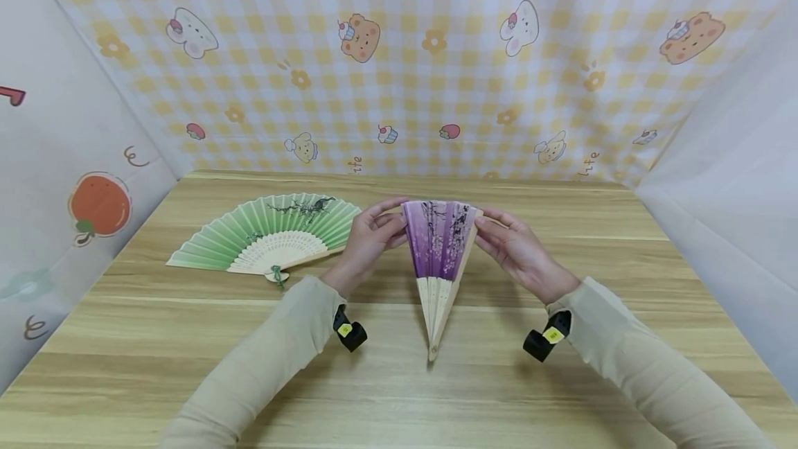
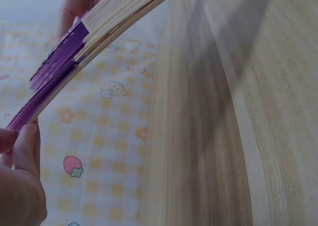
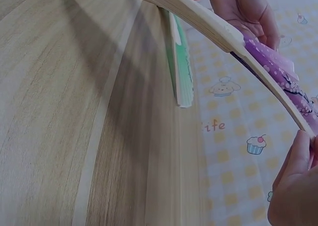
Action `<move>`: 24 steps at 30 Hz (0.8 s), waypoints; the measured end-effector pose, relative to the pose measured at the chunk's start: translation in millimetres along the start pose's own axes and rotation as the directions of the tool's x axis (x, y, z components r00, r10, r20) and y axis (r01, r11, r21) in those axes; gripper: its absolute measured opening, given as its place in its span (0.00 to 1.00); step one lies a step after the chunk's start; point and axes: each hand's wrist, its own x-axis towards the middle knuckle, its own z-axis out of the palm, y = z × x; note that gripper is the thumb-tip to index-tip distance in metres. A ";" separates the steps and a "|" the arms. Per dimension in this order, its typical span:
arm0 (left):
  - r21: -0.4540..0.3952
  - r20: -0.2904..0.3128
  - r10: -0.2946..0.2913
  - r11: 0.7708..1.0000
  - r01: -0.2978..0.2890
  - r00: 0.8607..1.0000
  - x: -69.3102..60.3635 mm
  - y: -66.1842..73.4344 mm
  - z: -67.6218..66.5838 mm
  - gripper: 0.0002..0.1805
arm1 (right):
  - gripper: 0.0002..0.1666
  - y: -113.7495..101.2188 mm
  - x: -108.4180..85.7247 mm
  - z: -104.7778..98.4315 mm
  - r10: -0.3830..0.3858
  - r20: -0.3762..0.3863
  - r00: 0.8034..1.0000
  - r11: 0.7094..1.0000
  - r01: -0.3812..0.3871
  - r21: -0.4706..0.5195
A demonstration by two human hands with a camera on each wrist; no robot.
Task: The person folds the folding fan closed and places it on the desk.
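Note:
A purple folding fan with blossom print (image 1: 439,238) is partly spread, its pale wooden ribs meeting at a pivot toward the person. The left hand (image 1: 372,238) pinches its upper left edge, and the right hand (image 1: 514,251) pinches the outer rib at its upper right. In the left wrist view, left fingers (image 2: 25,149) grip the end of the purple fabric (image 2: 54,67) beside the stacked ribs. In the right wrist view, the right hand (image 3: 298,186) holds the tip of the outer rib (image 3: 278,92).
A green fan (image 1: 299,220), spread wide with a dark branch print and a green tassel, lies on the wooden table (image 1: 399,407) left of the hands. Behind the table hangs a yellow checked cloth (image 1: 399,89); white cloths flank both sides.

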 end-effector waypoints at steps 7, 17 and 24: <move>0.003 0.003 -0.007 1.000 0.007 1.000 0.2 -1.1 1.9 0.20 | 0.15 0.8 -0.5 3.1 0.001 0.000 1.000 1.000 -0.001 -0.018; 0.008 0.024 -0.013 1.000 0.013 1.000 0.3 -1.9 4.3 0.20 | 0.15 1.5 0.8 5.9 0.002 0.019 1.000 1.000 -0.002 -0.029; 0.018 0.053 -0.016 1.000 0.015 0.998 -0.1 -1.0 5.8 0.21 | 0.16 1.5 0.4 8.2 0.006 0.031 0.999 0.999 -0.005 -0.034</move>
